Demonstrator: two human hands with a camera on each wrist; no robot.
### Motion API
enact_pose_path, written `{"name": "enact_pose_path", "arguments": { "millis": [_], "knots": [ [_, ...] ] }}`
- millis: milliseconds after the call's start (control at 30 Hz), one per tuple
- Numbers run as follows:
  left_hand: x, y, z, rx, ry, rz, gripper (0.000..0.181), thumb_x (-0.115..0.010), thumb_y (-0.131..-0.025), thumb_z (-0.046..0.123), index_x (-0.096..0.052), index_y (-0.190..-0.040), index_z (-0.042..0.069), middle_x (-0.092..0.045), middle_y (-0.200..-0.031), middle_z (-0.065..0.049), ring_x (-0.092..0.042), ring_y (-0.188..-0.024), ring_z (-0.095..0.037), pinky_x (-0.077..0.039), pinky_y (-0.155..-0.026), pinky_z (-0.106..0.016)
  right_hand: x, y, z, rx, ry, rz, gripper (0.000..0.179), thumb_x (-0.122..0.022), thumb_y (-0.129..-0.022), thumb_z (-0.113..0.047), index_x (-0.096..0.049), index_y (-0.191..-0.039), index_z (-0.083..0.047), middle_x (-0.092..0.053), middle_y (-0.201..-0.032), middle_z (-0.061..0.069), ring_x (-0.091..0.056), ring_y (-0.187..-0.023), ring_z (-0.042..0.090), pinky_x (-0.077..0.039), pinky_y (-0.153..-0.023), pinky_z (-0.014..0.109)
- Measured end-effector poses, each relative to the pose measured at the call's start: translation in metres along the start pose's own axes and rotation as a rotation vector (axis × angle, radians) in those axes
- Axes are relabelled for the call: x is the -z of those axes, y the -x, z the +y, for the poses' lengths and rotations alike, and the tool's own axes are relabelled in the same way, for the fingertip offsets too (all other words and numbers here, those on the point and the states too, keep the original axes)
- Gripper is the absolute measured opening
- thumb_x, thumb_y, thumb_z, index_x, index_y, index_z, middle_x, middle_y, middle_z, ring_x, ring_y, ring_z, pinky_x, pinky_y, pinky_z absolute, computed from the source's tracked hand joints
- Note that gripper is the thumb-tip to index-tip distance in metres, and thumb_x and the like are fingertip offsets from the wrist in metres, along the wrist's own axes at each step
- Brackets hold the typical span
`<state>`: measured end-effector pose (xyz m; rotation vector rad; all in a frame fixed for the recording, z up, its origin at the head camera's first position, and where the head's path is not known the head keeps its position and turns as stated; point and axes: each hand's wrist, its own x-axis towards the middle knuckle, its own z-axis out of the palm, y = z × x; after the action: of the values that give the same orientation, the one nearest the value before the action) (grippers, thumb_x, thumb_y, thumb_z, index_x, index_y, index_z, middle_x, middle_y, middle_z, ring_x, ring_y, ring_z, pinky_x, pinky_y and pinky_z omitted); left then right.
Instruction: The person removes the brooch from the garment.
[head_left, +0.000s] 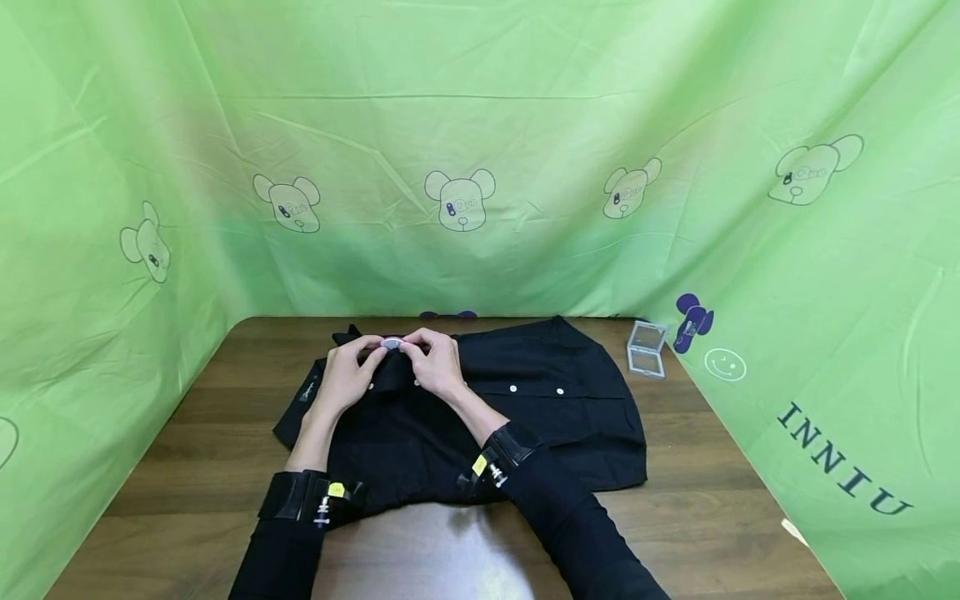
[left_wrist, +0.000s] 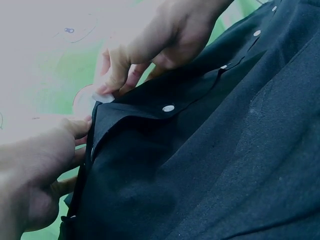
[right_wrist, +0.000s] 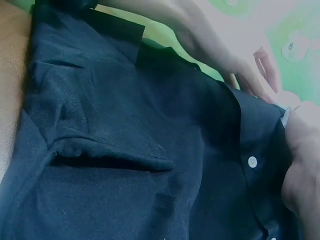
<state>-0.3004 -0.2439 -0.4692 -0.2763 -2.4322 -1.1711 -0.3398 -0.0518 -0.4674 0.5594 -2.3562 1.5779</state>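
A black shirt (head_left: pixel 525 417) with white buttons lies across the table, part of its button edge lifted between the two hands. My left hand (head_left: pixel 347 377) pinches that edge, as the left wrist view shows, some fingers behind the cloth. My right hand (head_left: pixel 437 365) pinches a small, pale flat piece (head_left: pixel 392 342) at the same edge. This piece (left_wrist: pixel 103 98) lies against the cloth's corner in the left wrist view; its kind cannot be told. In the right wrist view only a sliver shows. A white button (left_wrist: pixel 168 108) sits just below the fingers.
An open, hinged clear case (head_left: pixel 647 348) lies on the wooden table (head_left: pixel 697 450) right of the shirt. Green printed cloth (head_left: pixel 465 275) hangs behind and along both sides. Wrist straps with small devices sit on both forearms.
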Motion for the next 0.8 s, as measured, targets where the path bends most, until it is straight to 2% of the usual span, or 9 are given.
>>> {"name": "enact_pose_path", "arguments": {
  "millis": [300, 800],
  "knots": [
    [-0.0005, 0.0006, 0.0011, -0.004, -0.022, 0.026, 0.02, -0.075, -0.11, 0.012, -0.08, -0.125, 0.0, -0.086, -0.116, -0.02, -0.083, -0.112, -0.038, -0.061, -0.101, -0.056, 0.0003, -0.0005, 0.0018, 0.018, 0.02, -0.005, 0.006, -0.083, -0.104, -0.02, -0.088, -0.104, -0.015, -0.088, -0.1, 0.003, -0.073, -0.083, 0.004, -0.055, -0.072, 0.017],
    [-0.0007, 0.0005, 0.0051, 0.005, -0.035, 0.039, 0.021, -0.073, -0.111, 0.015, -0.082, -0.124, 0.001, -0.086, -0.111, -0.018, -0.083, -0.106, -0.035, -0.059, -0.095, -0.051, 0.0032, -0.0006, 0.0004, 0.022, -0.039, -0.025, 0.012, -0.08, -0.107, -0.018, -0.087, -0.111, -0.01, -0.087, -0.101, 0.009, -0.07, -0.083, 0.003, -0.053, -0.075, 0.017]
  ]
}}
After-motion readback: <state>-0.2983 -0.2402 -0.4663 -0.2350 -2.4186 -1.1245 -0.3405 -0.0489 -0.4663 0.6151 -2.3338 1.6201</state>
